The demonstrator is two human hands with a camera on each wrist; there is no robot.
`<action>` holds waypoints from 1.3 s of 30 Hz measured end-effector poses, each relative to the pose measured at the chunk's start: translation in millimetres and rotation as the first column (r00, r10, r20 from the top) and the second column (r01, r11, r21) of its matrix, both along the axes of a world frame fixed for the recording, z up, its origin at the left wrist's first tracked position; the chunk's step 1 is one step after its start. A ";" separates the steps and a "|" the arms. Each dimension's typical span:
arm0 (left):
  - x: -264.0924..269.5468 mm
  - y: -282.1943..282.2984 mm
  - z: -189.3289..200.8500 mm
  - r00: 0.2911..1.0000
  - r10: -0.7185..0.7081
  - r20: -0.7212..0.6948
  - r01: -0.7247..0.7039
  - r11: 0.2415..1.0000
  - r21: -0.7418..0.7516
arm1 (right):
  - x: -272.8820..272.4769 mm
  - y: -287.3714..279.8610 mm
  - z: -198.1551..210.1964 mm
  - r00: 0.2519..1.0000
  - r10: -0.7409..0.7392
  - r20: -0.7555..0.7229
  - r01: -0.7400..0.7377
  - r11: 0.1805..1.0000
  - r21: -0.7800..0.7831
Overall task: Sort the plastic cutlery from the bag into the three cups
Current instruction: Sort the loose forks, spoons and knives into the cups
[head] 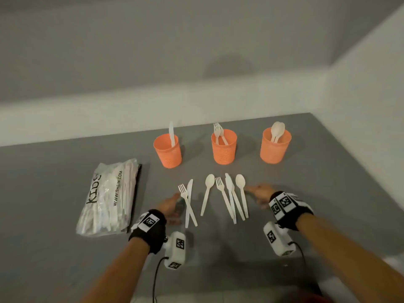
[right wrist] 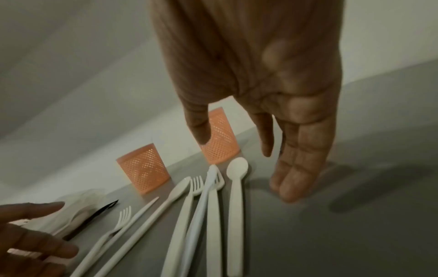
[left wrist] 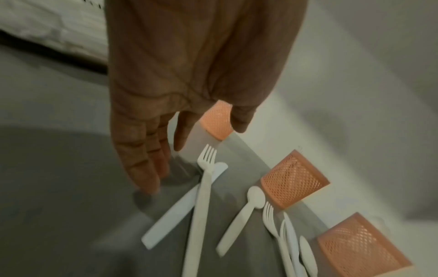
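Three orange mesh cups stand in a row: the left cup (head: 168, 152) holds a knife, the middle cup (head: 224, 147) forks, the right cup (head: 275, 147) spoons. Loose white cutlery lies in front of them: a fork (head: 186, 202) crossed with a knife (head: 189, 200), a spoon (head: 207, 193), then a fork (head: 224, 196), a knife (head: 231, 193) and a spoon (head: 242, 191) close together. My left hand (head: 170, 203) hovers open just left of the crossed pair, fingers (left wrist: 142, 168) straight. My right hand (head: 259, 192) is open just right of the far spoon (right wrist: 235, 187), holding nothing.
A clear plastic bag (head: 109, 197) with more cutlery inside lies at the left on the grey table (head: 317, 193). A white wall runs behind the cups and along the right side. Bare table surface lies right of my right hand.
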State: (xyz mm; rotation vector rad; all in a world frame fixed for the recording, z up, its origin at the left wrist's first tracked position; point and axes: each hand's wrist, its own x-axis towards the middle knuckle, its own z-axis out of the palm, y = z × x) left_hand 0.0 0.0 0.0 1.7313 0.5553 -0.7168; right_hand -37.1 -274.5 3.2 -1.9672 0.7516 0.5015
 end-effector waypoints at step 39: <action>-8.9 -37.5 -27.0 0.986 -0.165 0.011 0.164 0.965 -0.203 | 7.0 88.7 -41.1 0.869 0.491 0.059 -0.371 0.726 -0.579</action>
